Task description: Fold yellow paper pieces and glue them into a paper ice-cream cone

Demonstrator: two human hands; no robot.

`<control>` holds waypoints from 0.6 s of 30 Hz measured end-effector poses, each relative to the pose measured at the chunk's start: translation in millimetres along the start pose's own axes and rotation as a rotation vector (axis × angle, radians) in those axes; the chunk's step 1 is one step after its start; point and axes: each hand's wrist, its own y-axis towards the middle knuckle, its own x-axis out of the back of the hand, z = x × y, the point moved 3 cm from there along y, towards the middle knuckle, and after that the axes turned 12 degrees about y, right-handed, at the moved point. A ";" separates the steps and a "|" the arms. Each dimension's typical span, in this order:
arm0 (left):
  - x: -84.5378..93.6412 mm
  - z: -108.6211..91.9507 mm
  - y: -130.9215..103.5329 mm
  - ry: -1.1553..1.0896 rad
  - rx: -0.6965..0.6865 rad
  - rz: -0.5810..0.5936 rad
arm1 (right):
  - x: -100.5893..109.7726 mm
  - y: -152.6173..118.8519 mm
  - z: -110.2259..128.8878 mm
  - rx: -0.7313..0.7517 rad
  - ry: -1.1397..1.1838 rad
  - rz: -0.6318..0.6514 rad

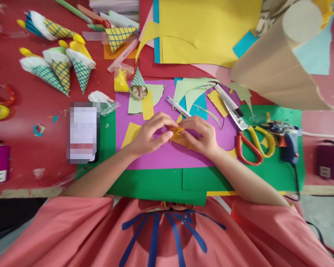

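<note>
Between my fingertips is a small piece of yellow paper [180, 137], partly hidden by the fingers. My left hand [153, 133] pinches its left end. From the other side my right hand [200, 134] grips it with thumb and fingers. Both hands are just above a purple sheet [156, 161]. Right behind them lies a white marker [178, 106]. A small paper cone [139, 79] with a green lattice pattern and crumpled brown paper in its mouth rests farther back, near yellow and pale green paper pieces. Large scissors [242, 126] with red and yellow handles lie to the right.
A blue glue gun [291, 146] lies at the right on the green sheet [281, 115]. Decorated cones [82, 66] are grouped at the back left. A blurred-out phone [83, 129] sits left. A large brown paper cone [278, 63] and a yellow sheet [208, 33] occupy the back.
</note>
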 end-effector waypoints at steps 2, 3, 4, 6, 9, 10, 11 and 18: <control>-0.1 0.2 0.4 -0.051 0.021 0.006 | -0.1 0.0 0.0 -0.013 -0.001 0.002; -0.5 0.6 0.6 -0.064 0.029 0.006 | 0.0 0.0 0.1 -0.016 -0.002 0.000; -1.1 1.2 0.7 -0.069 0.033 0.003 | 0.0 0.0 0.3 -0.018 -0.004 0.000; -2.3 2.9 1.0 -0.067 0.034 -0.015 | -0.1 0.1 0.7 -0.021 -0.011 0.003; -4.1 4.9 1.5 -0.086 0.005 -0.029 | 0.0 0.1 1.0 -0.037 -0.023 -0.003; -4.6 5.3 1.6 -0.096 -0.001 -0.029 | -0.2 0.0 1.1 -0.041 -0.026 -0.006; -4.9 5.5 1.8 -0.106 -0.005 -0.028 | -0.4 -0.1 1.2 -0.042 -0.027 -0.011; -6.6 3.5 2.3 -0.118 0.048 -0.016 | -6.3 -2.9 4.5 -0.042 -0.030 -0.041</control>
